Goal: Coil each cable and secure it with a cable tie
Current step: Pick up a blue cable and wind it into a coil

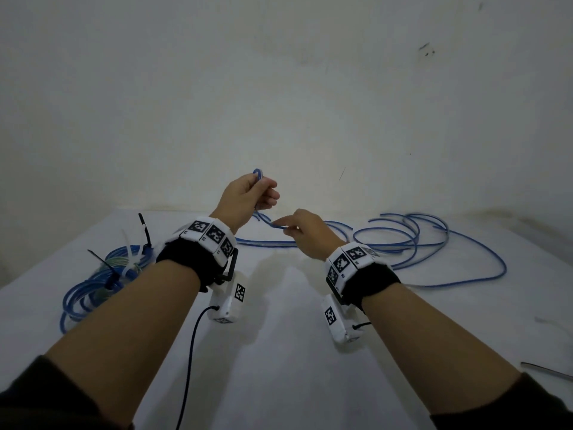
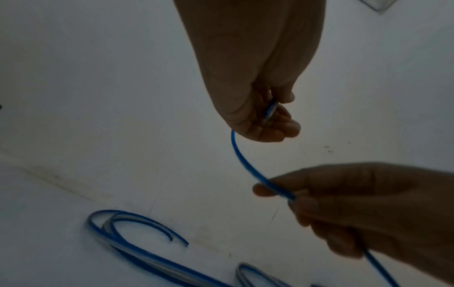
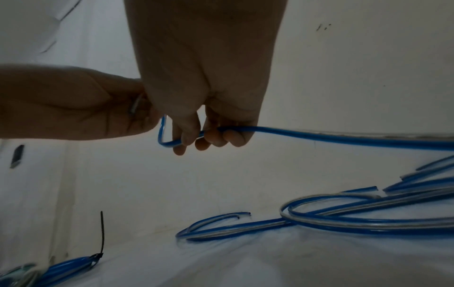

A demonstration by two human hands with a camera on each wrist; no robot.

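Note:
A long blue cable lies in loose loops on the white table at the right. My left hand is raised above the table and grips one end of this cable, with a short bend sticking up above the fist. A span of the cable runs down to my right hand, whose fingers pinch it a little lower and to the right. Past the right hand the cable trails off to the loops on the table.
At the left lies a coiled blue cable bundle bound with black and white cable ties. A black tie tail stands up from it. A thin metal rod lies at the table's right front edge. The wall stands close behind.

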